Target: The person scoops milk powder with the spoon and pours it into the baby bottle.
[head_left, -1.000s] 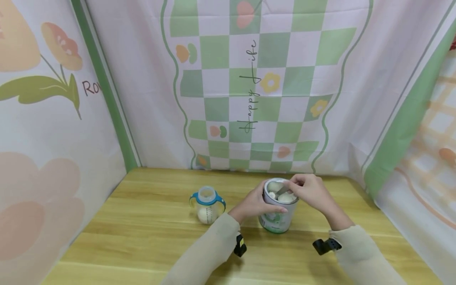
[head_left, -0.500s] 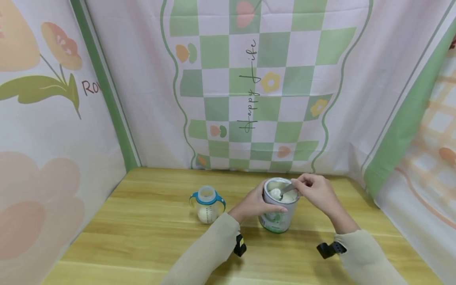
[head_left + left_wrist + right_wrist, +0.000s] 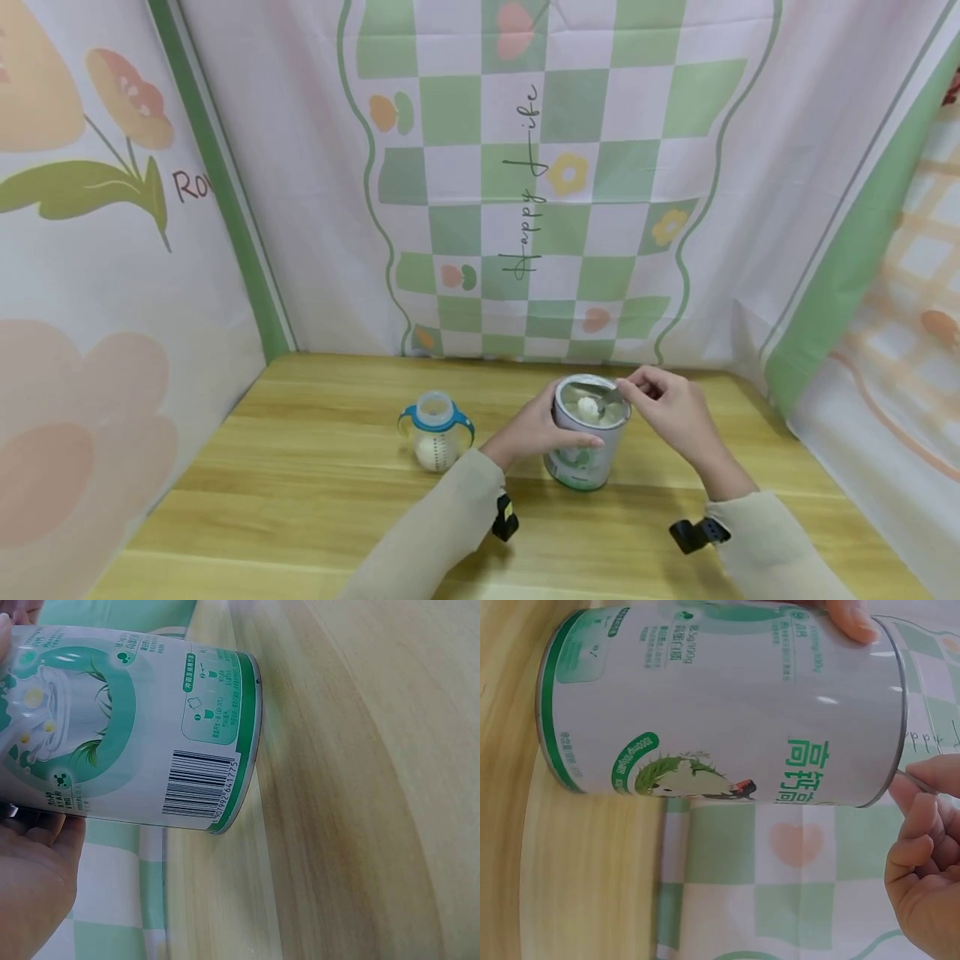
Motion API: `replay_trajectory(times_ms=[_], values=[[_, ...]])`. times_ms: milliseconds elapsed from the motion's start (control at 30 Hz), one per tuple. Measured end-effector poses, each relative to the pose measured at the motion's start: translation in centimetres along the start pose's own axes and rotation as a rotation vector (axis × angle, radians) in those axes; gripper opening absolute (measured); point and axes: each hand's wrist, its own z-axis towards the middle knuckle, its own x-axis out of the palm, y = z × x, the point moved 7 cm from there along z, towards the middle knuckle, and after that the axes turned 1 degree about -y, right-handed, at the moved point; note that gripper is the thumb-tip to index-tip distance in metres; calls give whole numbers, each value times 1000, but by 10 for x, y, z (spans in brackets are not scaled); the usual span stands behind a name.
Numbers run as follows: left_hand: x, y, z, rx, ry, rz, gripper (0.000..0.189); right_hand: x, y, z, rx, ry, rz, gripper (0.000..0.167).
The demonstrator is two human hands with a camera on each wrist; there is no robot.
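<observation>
A white and green milk powder tin (image 3: 581, 462) stands without a lid on the table in the head view. My left hand (image 3: 531, 431) grips its left side near the top, thumb across the front. My right hand (image 3: 670, 414) pinches the handle of a metal spoon (image 3: 612, 397) at the tin's right rim. The spoon's bowl lies inside the mouth of the tin under a rounded heap of white powder (image 3: 588, 407). In the left wrist view the tin's barcode (image 3: 199, 784) shows; in the right wrist view, the right fingers (image 3: 919, 825) are beside the rim.
A clear baby bottle (image 3: 437, 450) with a blue two-handled collar and pale contents stands uncapped left of the tin. The wooden table (image 3: 300, 500) ends at a printed curtain (image 3: 517, 208) behind, with more cloth at both sides.
The right hand has drawn back slightly to the right, and the spoon has come up from deeper in the tin with a heap of powder. Left hand, tin and bottle stay put.
</observation>
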Motion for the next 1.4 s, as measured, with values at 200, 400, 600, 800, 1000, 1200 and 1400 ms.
replay_trajectory(times_ms=[200,400,600,800,1000,1200,1400], values=[[0,-2,-1,7,-1,-11,73,2,0,0,12,5,22,22],[1,-2,0,20,10,-18,73,3,-13,0,128,10,89,31],[1,4,2,13,6,-7,76,5,-34,-3,312,32,264,40],[0,5,3,-13,-17,10,77,4,-39,-6,367,47,342,47],[-2,7,1,-65,-43,24,81,5,-38,-5,368,53,404,44],[-1,5,2,-40,-13,15,82,7,-38,-3,347,54,473,45],[0,0,5,25,27,19,81,6,-36,-1,329,58,487,42]])
